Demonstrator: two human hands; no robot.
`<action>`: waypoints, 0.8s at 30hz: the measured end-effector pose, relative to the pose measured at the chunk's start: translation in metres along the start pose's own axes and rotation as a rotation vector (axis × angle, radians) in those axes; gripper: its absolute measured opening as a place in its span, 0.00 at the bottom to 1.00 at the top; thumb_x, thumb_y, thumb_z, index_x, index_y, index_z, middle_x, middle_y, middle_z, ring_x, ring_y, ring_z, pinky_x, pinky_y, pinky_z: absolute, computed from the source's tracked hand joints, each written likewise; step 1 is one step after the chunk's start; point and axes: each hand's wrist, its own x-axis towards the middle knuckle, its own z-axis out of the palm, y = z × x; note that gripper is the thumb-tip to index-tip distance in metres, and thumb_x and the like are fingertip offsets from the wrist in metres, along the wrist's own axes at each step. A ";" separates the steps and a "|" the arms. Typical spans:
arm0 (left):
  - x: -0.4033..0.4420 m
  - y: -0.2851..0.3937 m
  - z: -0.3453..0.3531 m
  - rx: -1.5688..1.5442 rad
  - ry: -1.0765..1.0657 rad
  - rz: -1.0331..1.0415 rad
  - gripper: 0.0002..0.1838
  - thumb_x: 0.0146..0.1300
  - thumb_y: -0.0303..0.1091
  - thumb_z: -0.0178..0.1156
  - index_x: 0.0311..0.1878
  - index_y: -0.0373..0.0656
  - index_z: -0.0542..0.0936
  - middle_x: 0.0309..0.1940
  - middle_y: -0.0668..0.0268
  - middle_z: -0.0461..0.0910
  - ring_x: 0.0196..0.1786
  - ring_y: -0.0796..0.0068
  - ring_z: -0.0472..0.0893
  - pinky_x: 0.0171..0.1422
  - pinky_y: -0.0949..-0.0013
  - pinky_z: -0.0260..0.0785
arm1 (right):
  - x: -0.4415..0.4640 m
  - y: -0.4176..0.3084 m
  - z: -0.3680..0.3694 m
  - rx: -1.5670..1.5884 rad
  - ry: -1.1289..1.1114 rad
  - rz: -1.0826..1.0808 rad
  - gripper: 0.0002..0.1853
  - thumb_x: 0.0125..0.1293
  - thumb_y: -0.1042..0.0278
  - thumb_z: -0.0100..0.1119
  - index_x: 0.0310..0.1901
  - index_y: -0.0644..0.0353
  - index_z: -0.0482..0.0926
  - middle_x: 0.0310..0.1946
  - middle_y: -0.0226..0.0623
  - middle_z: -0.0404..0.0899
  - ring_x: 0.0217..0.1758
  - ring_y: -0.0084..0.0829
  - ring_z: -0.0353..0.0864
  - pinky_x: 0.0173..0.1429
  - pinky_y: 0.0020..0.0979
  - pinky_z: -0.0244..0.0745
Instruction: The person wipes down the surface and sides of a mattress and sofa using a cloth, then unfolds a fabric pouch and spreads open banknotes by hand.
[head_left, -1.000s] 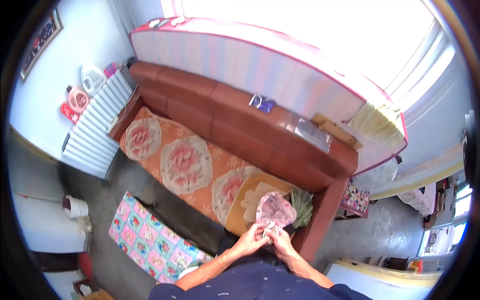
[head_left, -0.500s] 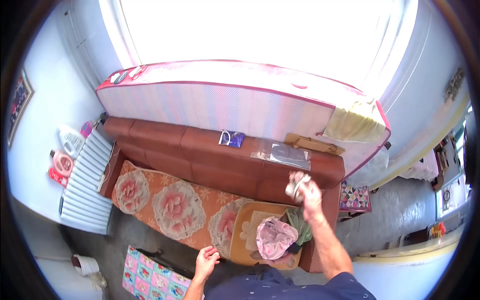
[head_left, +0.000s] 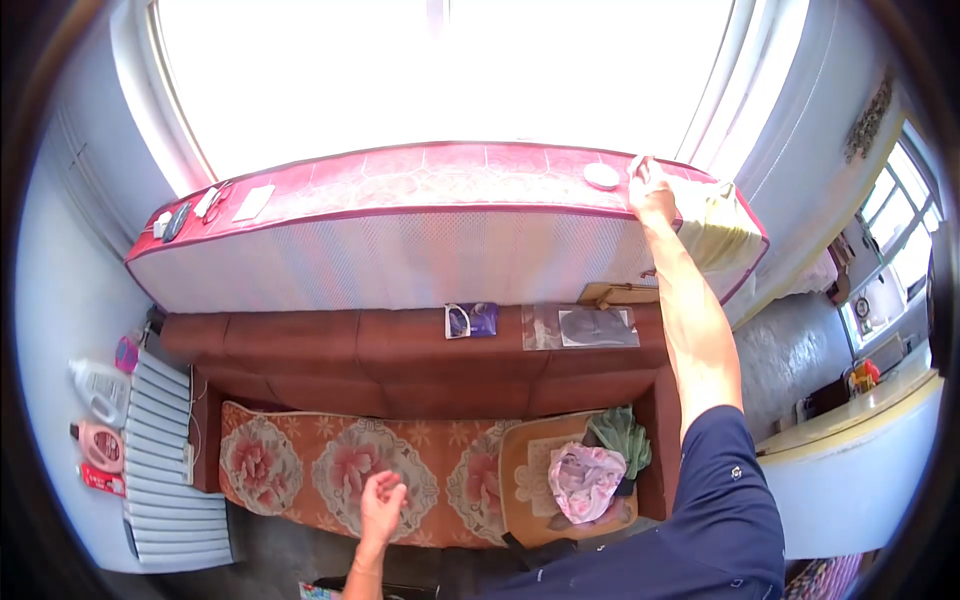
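Observation:
My right hand is stretched out to the window sill, beside a yellowish cloth and a round white item. Its fingers are closed round something small and pale, too small to name. Over the flowered sofa cover hangs my left hand, fingers loosely apart and nothing in them. A pink bag-like cloth lies on a tan seat pad at the sofa's right end, against a crumpled green cloth.
The brown sofa back holds a purple packet and a clear plastic sleeve. Small items and red-handled scissors lie at the sill's left end. Bottles stand by the ribbed radiator. A sofa armrest is at right.
My right hand has gone from the pink cloth up to the sill with the small pale thing. My left hand has let go and moved left. The view has shifted towards the window.

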 end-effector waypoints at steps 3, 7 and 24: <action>0.053 0.089 0.024 0.081 -0.127 0.197 0.21 0.71 0.25 0.64 0.65 0.34 0.73 0.59 0.61 0.82 0.55 0.75 0.82 0.60 0.71 0.77 | -0.010 -0.004 -0.005 0.027 -0.013 -0.059 0.20 0.65 0.55 0.57 0.58 0.41 0.84 0.52 0.42 0.88 0.57 0.49 0.86 0.60 0.46 0.81; 0.123 0.217 0.117 0.119 -0.277 0.479 0.17 0.72 0.20 0.62 0.62 0.35 0.76 0.57 0.62 0.83 0.57 0.79 0.82 0.63 0.73 0.75 | -0.010 -0.001 0.003 0.102 0.027 -0.049 0.19 0.63 0.54 0.60 0.56 0.44 0.84 0.50 0.40 0.88 0.54 0.46 0.87 0.57 0.45 0.82; 0.320 0.391 0.473 0.897 -0.243 0.743 0.51 0.53 0.56 0.77 0.69 0.25 0.69 0.59 0.39 0.81 0.65 0.48 0.81 0.72 0.57 0.73 | -0.014 -0.002 0.015 0.206 0.201 -0.077 0.15 0.64 0.60 0.62 0.51 0.52 0.87 0.48 0.36 0.87 0.54 0.43 0.84 0.61 0.44 0.75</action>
